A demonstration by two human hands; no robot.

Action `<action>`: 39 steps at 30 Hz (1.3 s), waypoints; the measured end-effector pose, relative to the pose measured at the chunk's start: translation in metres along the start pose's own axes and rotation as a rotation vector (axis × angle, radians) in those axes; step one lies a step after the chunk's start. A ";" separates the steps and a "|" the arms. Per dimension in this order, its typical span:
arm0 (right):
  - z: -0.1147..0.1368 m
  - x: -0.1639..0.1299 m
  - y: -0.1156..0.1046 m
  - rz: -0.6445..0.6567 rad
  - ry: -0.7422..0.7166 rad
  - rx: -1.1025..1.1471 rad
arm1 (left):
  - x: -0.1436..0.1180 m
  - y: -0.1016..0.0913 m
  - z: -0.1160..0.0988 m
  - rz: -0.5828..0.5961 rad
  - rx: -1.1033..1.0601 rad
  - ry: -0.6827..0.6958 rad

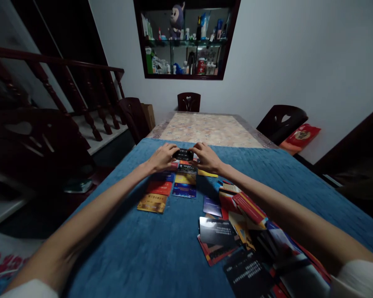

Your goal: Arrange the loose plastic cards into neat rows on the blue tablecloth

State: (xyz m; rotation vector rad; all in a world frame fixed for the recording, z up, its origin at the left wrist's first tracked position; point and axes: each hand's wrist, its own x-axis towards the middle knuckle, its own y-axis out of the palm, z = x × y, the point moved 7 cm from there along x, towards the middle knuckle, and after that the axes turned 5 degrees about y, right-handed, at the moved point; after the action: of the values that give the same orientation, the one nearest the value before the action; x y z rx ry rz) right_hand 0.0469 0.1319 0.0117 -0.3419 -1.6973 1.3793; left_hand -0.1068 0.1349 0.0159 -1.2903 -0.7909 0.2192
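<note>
Both my hands hold one black card between them, pinched at its two short ends, above the far end of the card columns. My left hand grips its left edge. At its right edge, my right hand has thumb and fingers closed. Below them lie overlapping cards: a gold card, a red card and a blue card. A yellow card shows partly beneath my right hand. Under my right forearm spreads a loose pile of mixed cards, including a black card with white print.
A blue cloth covers the near part of the table, with a patterned tabletop beyond. Dark wooden chairs stand left, at the far end and right. A red bag is by the right chair. A stair railing runs along the left.
</note>
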 end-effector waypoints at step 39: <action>-0.042 0.092 0.112 0.385 0.263 -0.067 | 0.033 0.084 0.121 0.360 -0.070 -0.340</action>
State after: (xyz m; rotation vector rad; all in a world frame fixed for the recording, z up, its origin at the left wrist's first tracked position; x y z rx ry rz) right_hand -0.0075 0.2602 -0.0463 -0.8869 -1.5095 1.4744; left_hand -0.1366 0.2717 -0.0399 -1.4788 -0.8520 0.7198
